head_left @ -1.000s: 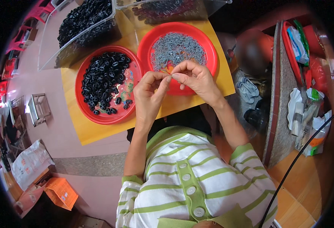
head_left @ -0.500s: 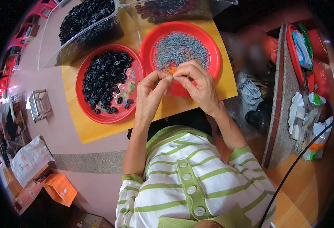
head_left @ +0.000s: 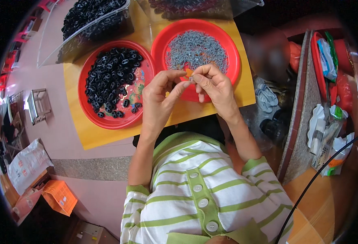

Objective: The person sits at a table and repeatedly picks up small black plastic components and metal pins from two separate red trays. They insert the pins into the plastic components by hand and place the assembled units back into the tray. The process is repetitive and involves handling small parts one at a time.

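Observation:
My left hand (head_left: 159, 92) and my right hand (head_left: 218, 90) meet fingertip to fingertip over the near edge of the right red plate (head_left: 156, 40). Between the pinched thumbs and forefingers shows a small grey piece (head_left: 191, 79), too small and covered to name surely. Many small grey screw-like pieces (head_left: 195, 46) lie heaped in that plate behind my hands. In the left red plate (head_left: 82, 101), beside my left hand, is a pile of black oval parts with two holes (head_left: 110, 73); part of its patterned bottom is bare.
A yellow board (head_left: 81, 136) lies under both plates. Behind them stand a clear bin (head_left: 120, 20) of black parts and another clear bin (head_left: 195, 10). To the right, slippers (head_left: 266, 97) lie by a stone ledge (head_left: 297, 122); a black cable (head_left: 309, 183) runs nearby.
Both hands stay together at the fingertips, and my left fingers have spread a little from the thumb. A small grey piece now shows between them. The whole view has shifted slightly.

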The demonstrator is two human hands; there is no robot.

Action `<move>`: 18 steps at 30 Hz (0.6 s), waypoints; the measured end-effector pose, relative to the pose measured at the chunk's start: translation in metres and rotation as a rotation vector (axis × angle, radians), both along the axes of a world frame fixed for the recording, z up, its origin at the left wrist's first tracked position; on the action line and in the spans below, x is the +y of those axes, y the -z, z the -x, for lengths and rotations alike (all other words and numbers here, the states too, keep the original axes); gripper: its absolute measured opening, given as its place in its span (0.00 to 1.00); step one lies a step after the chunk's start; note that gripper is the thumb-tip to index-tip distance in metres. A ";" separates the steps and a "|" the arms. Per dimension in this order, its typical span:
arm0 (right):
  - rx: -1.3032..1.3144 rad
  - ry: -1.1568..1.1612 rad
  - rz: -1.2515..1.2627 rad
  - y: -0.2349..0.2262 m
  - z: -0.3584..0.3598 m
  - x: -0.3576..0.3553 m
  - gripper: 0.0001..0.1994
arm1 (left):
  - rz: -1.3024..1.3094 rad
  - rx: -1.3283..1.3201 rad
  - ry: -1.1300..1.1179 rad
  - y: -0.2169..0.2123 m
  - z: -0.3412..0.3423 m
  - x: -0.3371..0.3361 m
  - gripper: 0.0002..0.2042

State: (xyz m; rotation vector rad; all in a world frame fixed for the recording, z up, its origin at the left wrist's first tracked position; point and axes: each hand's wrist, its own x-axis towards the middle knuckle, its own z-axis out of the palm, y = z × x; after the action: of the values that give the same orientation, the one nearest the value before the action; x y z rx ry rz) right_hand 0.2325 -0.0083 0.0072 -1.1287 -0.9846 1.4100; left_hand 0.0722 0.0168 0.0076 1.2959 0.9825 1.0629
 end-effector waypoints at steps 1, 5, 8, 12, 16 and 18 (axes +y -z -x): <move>0.007 -0.010 0.013 -0.001 -0.001 0.000 0.08 | -0.105 0.081 -0.013 -0.001 -0.001 0.001 0.04; 0.042 0.011 0.019 0.001 0.003 0.000 0.08 | -0.321 0.302 -0.053 -0.014 -0.001 -0.001 0.05; 0.030 0.018 0.018 0.002 0.004 0.000 0.08 | -0.270 0.275 -0.092 -0.011 -0.003 -0.004 0.04; 0.003 0.030 0.017 0.000 0.005 0.000 0.07 | -0.261 0.310 -0.113 -0.014 -0.004 -0.005 0.03; 0.014 0.005 0.012 0.000 0.005 -0.001 0.06 | -0.250 0.244 -0.134 -0.008 -0.005 -0.008 0.03; -0.023 0.002 0.006 -0.003 0.005 -0.002 0.06 | -0.214 0.224 -0.130 -0.005 -0.005 -0.008 0.04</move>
State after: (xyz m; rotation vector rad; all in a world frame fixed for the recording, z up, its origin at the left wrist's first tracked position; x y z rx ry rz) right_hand 0.2277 -0.0102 0.0099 -1.1523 -0.9957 1.4028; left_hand 0.0767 0.0086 0.0126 1.5691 1.1571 1.1641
